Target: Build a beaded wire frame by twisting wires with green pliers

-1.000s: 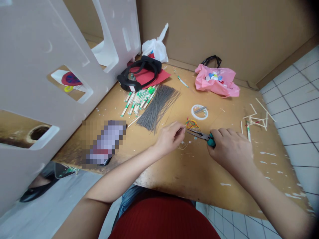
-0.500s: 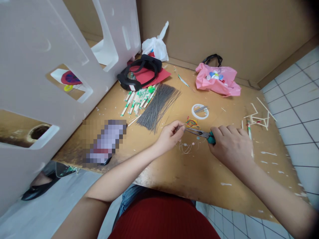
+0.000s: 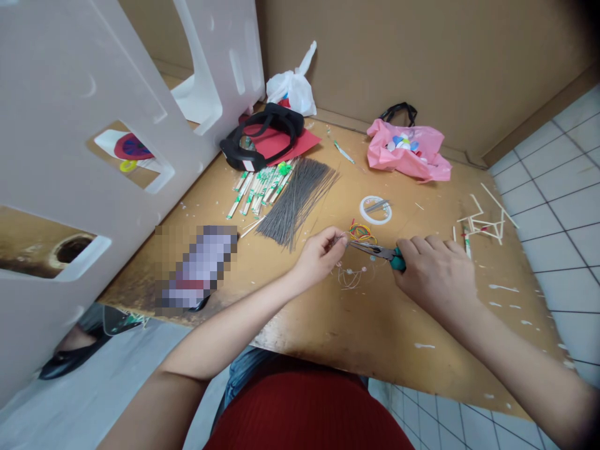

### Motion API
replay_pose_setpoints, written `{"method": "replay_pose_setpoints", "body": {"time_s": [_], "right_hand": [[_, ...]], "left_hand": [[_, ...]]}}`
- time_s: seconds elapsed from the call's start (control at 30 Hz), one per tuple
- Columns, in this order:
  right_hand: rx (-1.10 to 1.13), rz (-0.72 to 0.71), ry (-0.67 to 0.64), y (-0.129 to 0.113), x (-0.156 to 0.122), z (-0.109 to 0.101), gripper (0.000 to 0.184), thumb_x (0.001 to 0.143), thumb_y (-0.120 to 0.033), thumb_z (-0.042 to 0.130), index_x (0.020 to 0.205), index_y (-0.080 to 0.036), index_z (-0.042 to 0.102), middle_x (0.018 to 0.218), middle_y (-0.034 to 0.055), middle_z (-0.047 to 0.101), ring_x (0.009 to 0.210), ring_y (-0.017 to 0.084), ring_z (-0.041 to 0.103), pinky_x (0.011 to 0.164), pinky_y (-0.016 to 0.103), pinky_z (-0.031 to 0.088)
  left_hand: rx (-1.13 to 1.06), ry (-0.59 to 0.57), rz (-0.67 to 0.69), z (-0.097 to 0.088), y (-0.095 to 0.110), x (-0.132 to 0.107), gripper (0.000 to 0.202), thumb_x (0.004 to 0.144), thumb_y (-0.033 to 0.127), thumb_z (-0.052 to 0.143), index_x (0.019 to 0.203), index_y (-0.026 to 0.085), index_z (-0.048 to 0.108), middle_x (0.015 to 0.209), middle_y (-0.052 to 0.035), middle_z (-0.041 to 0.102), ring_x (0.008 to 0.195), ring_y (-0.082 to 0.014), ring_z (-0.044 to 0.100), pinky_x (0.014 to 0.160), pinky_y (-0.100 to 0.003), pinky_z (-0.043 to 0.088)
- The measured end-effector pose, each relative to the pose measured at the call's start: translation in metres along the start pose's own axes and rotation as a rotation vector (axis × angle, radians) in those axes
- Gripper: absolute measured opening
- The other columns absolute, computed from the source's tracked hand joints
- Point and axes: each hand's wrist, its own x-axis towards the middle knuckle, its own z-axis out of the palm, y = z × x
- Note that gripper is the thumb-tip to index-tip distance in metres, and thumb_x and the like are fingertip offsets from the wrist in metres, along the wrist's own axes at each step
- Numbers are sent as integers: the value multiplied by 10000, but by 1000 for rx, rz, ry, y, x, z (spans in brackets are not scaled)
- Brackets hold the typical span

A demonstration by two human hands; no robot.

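My right hand [image 3: 435,269] is wrapped round the green handles of a pair of long-nose pliers [image 3: 385,253]. The plier jaws point left and reach the fingertips of my left hand [image 3: 323,253]. Those fingers are pinched on a thin wire, hard to make out, at the tip of the jaws. Just behind the jaws lie coloured rubber bands [image 3: 360,232]. Below them, a loose tangle of clear thread with small beads [image 3: 349,272] rests on the table. A white ring [image 3: 375,219] with short grey wire pieces across it sits farther back.
Left of centre lies a bundle of grey wires [image 3: 297,203] beside wrapped chopsticks [image 3: 262,187]. A black headset [image 3: 229,153] and a white bag [image 3: 300,94] stand behind. A pink bag [image 3: 431,150] holds bottle caps. A thin-stick frame [image 3: 487,225] is at right, a pixelated phone [image 3: 201,269] at left.
Both hands and the pliers stay almost in place. The view has shifted very slightly, and the things on the right appear a little farther left.
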Motion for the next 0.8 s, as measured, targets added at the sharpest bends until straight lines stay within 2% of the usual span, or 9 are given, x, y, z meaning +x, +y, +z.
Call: {"method": "replay_pose_setpoints", "body": {"time_s": [0.17, 0.3, 0.63, 0.8], "right_hand": [[26, 1, -14, 3, -1, -2, 101, 727, -192, 538, 630, -189, 510, 574, 23, 538, 594, 180, 458, 590, 310, 211], [5, -5, -31, 7, 1, -7, 125, 770, -229, 522, 652, -189, 524, 596, 32, 547, 606, 187, 465, 599, 316, 211], [44, -2, -139, 4, 4, -7, 88, 762, -228, 518, 685, -186, 526, 632, 39, 575, 637, 201, 514, 601, 317, 231], [34, 43, -197, -2, 6, -10, 108, 773, -216, 487, 683, -181, 535, 632, 53, 583, 641, 211, 543, 579, 316, 232]], "left_hand": [[20, -15, 11, 1, 0, -1, 245, 860, 390, 491, 769, 162, 502, 545, 65, 397, 462, -61, 433, 449, -169, 376], [-4, -40, 9, 0, 2, -1, 248, 858, 398, 493, 774, 165, 499, 558, 66, 392, 471, -60, 426, 456, -168, 386], [7, -52, 13, -3, 3, 0, 242, 862, 391, 484, 766, 169, 490, 559, 65, 382, 471, -64, 418, 454, -172, 359], [149, -21, 73, -4, 0, 0, 217, 883, 355, 453, 772, 173, 496, 552, 63, 390, 484, -69, 403, 484, -186, 322]]}}
